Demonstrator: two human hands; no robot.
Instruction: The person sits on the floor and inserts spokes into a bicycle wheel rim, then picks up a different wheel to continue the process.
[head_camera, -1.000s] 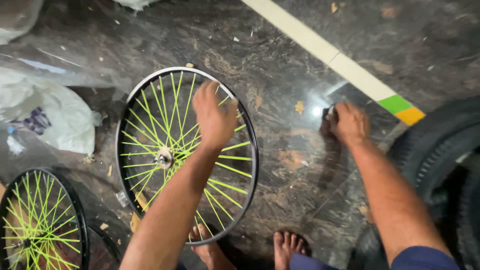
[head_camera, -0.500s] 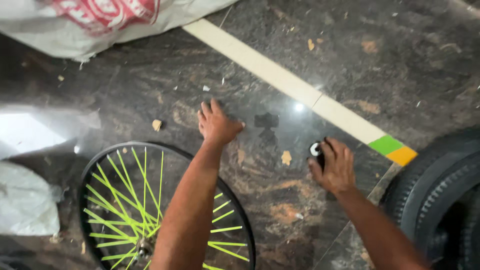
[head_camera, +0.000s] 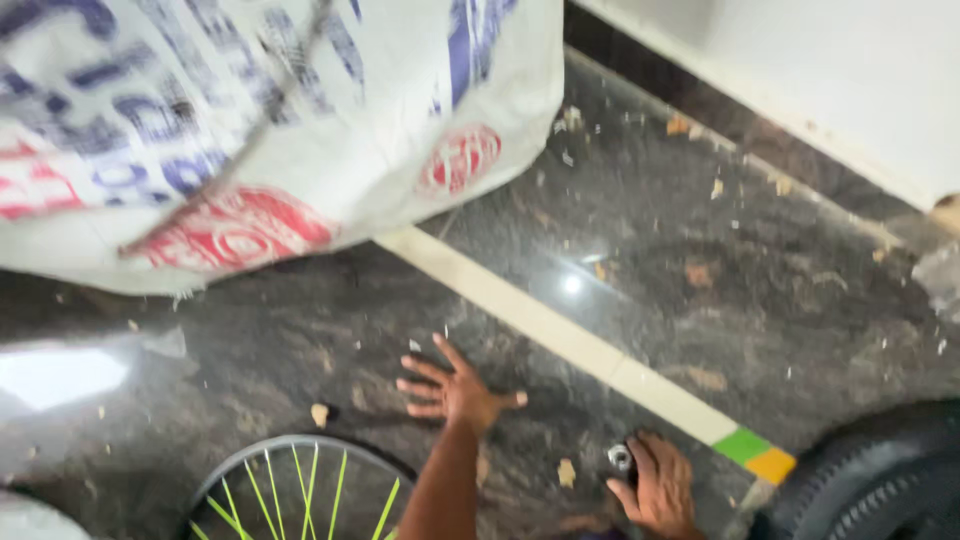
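The left hand (head_camera: 452, 392) lies flat and open on the dark floor (head_camera: 700, 260) just beyond the wheel (head_camera: 300, 485), while the right hand (head_camera: 660, 487) curls its grip around a small metal part (head_camera: 620, 458), seemingly not yet fitted.

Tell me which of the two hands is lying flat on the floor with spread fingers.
The left hand: it lies palm down on the dark floor, fingers spread, above the wheel. The right hand is curled around a small metal part.
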